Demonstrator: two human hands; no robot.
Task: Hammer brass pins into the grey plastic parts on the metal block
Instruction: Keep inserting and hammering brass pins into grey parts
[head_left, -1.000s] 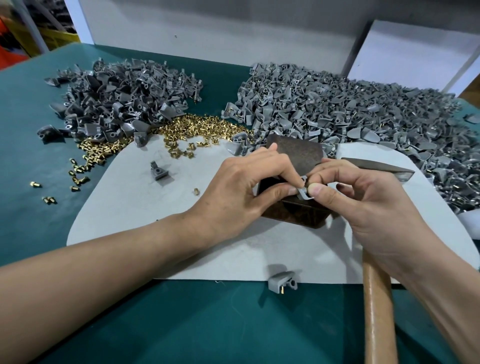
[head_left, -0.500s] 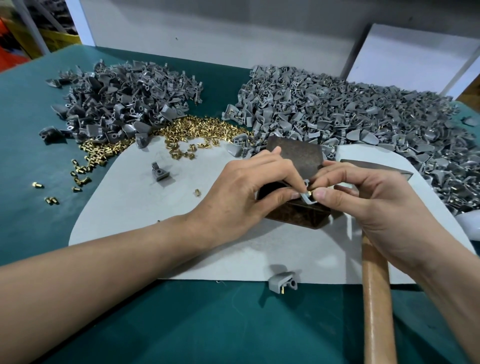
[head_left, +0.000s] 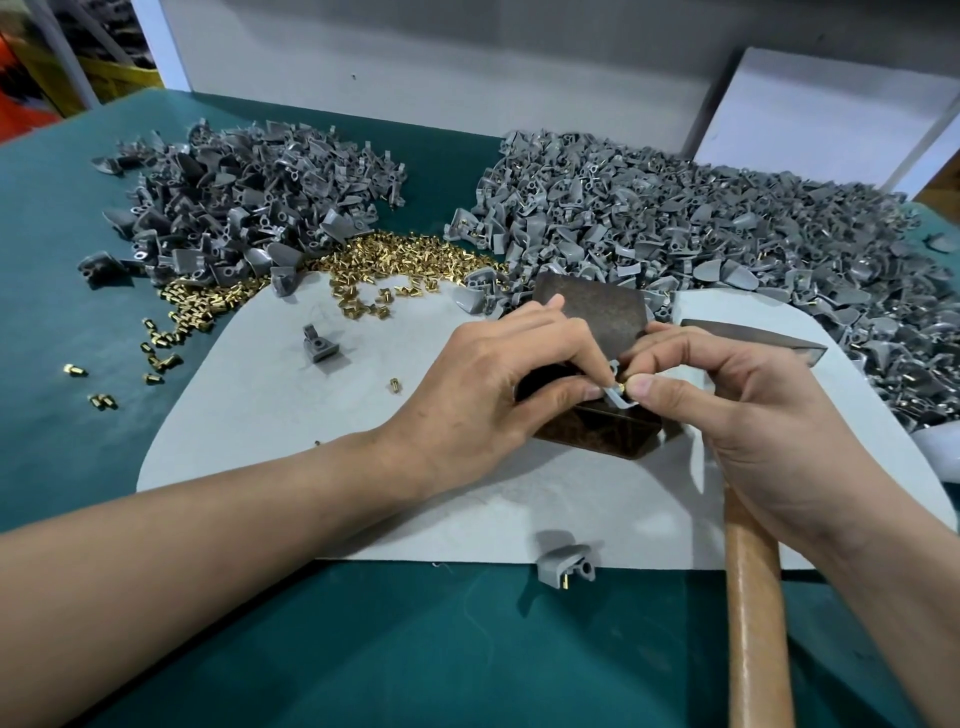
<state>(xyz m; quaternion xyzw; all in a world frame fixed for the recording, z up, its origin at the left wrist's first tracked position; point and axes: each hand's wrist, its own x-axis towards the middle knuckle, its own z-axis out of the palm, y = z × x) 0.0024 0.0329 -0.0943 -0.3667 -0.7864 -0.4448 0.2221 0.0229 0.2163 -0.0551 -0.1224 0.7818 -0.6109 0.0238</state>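
Brass pin (head_left: 620, 387) pinched by right hand (head_left: 753, 410), grey part (head_left: 617, 402) by left hand (head_left: 488, 384).

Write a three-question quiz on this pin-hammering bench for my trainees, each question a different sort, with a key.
1. True or false: the right hand grips the hammer.
2. The heap of loose brass pins lies: A between the darker grey pile and the lighter grey pile; B on the hammer; C in a tray.
3. What does the right hand pinch at the grey plastic part held by the left hand over the metal block?
Key: 1 false, the hammer lies ungripped beneath the wrist; 2 A; 3 a brass pin.
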